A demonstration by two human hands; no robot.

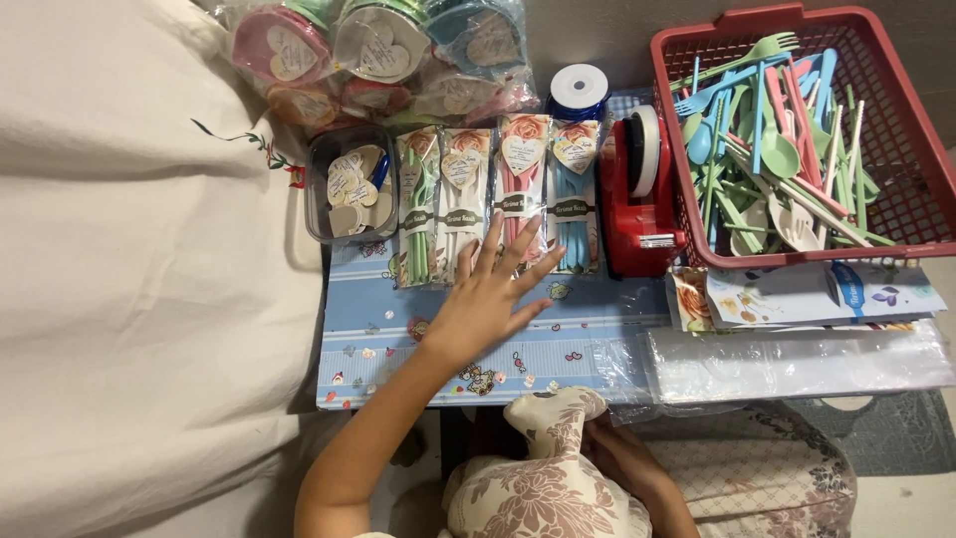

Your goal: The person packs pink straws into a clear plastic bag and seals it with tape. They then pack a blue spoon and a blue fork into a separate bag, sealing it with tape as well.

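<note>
My left hand (486, 299) reaches forward over a small blue patterned table (583, 324), fingers spread and palm down. Its fingertips rest on the lower ends of the cream cutlery pack (460, 189) and the pink cutlery pack (524, 169). A green pack (416, 204) lies to their left and a blue pack (576, 194) to their right, all in clear sleeves with heart labels. My right hand (622, 460) stays low at my lap, next to floral cloth; what its fingers hold is hidden.
A red tape dispenser (637, 194) stands right of the packs. A red basket (901, 214) holds several loose pastel spoons and forks. Printed cards (797, 294) and clear sleeves (797, 361) lie below it. A clear box of heart labels (349, 189), a blue ribbon spool (579, 92) and bagged heart-shaped boxes (378, 50) sit behind. White cloth (129, 299) covers the left.
</note>
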